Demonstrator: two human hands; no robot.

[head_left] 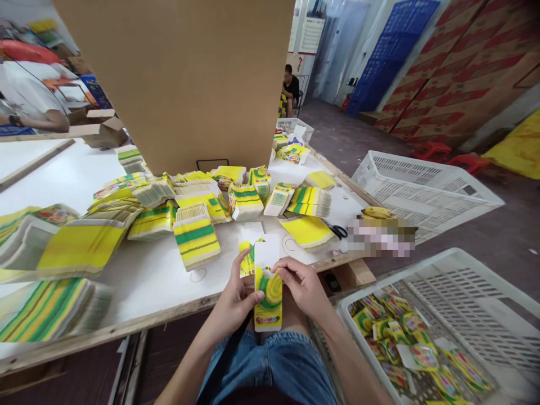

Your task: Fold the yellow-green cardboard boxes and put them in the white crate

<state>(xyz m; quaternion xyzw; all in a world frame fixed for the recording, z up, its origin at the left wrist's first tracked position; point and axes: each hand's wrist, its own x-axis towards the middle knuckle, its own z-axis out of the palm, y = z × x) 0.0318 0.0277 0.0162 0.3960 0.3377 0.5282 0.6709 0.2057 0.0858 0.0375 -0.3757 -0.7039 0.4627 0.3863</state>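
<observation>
A flat yellow and green printed carton (pixel 269 298) with a white top flap is held upright over my lap, just off the table's front edge. My left hand (pixel 241 292) grips its left side, thumb across the front. At the carton's upper right edge, my right hand (pixel 300 284) pinches near the base of the white flap. Behind the carton, another yellow printed piece (pixel 247 261) shows in part by my left fingers. Stacks of flat cartons (pixel 195 239) lie on the white table (pixel 156 281) beyond my hands.
Black scissors (pixel 337 231) and bananas (pixel 377 214) lie at the table's right edge. A white crate (pixel 468 275) with several folded cartons stands at my right, another crate (pixel 426 185) behind it. A tall cardboard panel (pixel 185 84) blocks the far side. Two people are farther off.
</observation>
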